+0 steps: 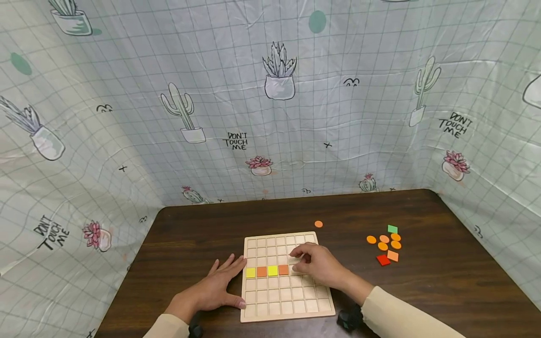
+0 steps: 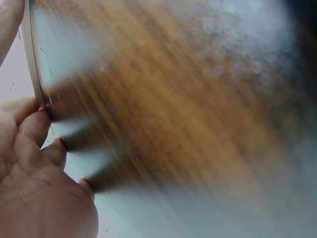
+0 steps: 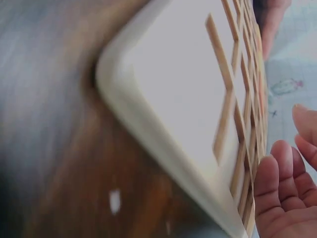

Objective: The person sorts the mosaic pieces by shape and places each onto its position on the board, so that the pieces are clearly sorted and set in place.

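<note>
A square wooden grid board (image 1: 274, 310) lies on the table. Across one of its rows sit a yellow square tile (image 1: 251, 272), an orange tile (image 1: 261, 272), a second yellow tile (image 1: 272, 270) and a second orange tile (image 1: 283, 270). My left hand (image 1: 211, 288) has its fingers spread, with thumb and fingertips touching the board's left edge. Over the board's right half is my right hand (image 1: 323, 267), its fingers bent and thumb apart from the index finger, just right of the last orange tile. No piece shows between those fingers (image 3: 267, 188).
Right of the board lie several orange discs (image 1: 382, 246), a green square (image 1: 392, 229), a red square (image 1: 383, 260) and a light orange square (image 1: 392, 256). A lone orange disc (image 1: 319, 224) sits behind the board. A patterned curtain (image 1: 262, 117) surrounds the dark wooden table (image 1: 190, 234).
</note>
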A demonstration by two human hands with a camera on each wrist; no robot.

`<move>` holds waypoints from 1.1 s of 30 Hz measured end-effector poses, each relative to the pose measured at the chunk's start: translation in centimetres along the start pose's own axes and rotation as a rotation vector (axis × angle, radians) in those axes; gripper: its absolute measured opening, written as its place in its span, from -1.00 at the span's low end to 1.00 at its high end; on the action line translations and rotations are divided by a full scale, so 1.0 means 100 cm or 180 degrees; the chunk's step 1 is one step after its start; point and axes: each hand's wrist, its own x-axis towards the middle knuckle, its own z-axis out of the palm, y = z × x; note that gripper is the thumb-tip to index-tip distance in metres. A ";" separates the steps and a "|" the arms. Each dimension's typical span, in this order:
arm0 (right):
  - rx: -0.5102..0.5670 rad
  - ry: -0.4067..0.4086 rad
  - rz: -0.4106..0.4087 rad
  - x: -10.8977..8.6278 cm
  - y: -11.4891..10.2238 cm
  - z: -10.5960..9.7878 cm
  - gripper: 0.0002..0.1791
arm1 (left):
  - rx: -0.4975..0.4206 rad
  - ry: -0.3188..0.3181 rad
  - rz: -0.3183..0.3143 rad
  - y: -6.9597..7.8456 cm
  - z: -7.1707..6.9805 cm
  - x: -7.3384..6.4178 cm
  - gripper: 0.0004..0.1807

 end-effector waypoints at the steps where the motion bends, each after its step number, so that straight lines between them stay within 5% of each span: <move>1: -0.0011 0.0026 0.0000 -0.001 0.000 -0.003 -0.74 | 0.0002 0.0002 -0.0001 0.000 0.000 0.000 0.18; 24: -0.0323 0.0401 0.0204 -0.052 0.035 -0.098 -0.62 | -0.0025 0.0001 -0.0008 0.003 0.000 -0.001 0.18; 33: -0.0793 0.0558 0.0347 -0.076 0.052 -0.134 -0.56 | -0.0013 -0.0012 -0.0016 0.003 -0.001 0.000 0.18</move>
